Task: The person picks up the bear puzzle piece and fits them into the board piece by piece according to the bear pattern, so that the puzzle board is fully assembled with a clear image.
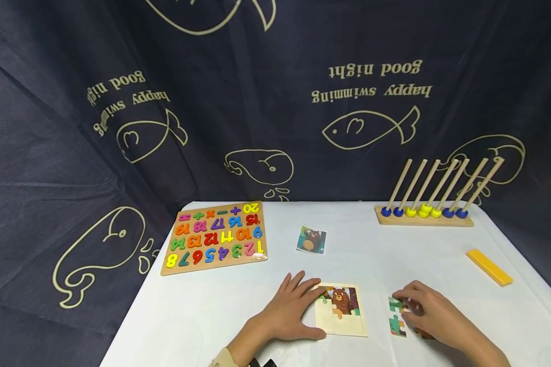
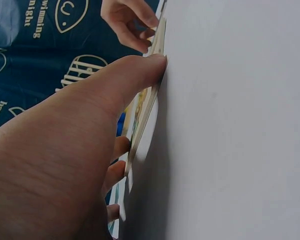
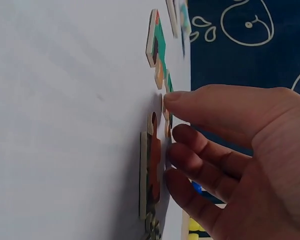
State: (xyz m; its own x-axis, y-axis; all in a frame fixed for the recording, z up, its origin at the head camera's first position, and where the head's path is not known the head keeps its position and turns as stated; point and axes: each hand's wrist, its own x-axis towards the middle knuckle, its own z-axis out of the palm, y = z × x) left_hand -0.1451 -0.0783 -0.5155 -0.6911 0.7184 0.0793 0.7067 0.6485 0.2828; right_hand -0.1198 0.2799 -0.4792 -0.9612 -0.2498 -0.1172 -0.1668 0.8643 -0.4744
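My left hand (image 1: 290,312) lies with spread, mostly straight fingers along the left side of a square wooden puzzle board (image 1: 344,329). Its thumb rests at the near edge and the index fingertip at the upper left. A partly assembled bear picture (image 1: 342,300) sits in the board's upper part. To the right, my right hand (image 1: 429,311) has thumb and curled index finger at opposite sides of a green puzzle piece (image 1: 394,304) close to the table. Another green piece (image 1: 397,326) lies just nearer. Brown pieces (image 3: 154,165) lie under the right hand, partly hidden in the head view.
A bear picture card (image 1: 311,240) lies beyond the board. At the back left is a wooden number board (image 1: 216,237) with colourful numerals. A bead rack (image 1: 424,219) with slanted rods stands back right, and a yellow bar (image 1: 489,267) lies near the right edge.
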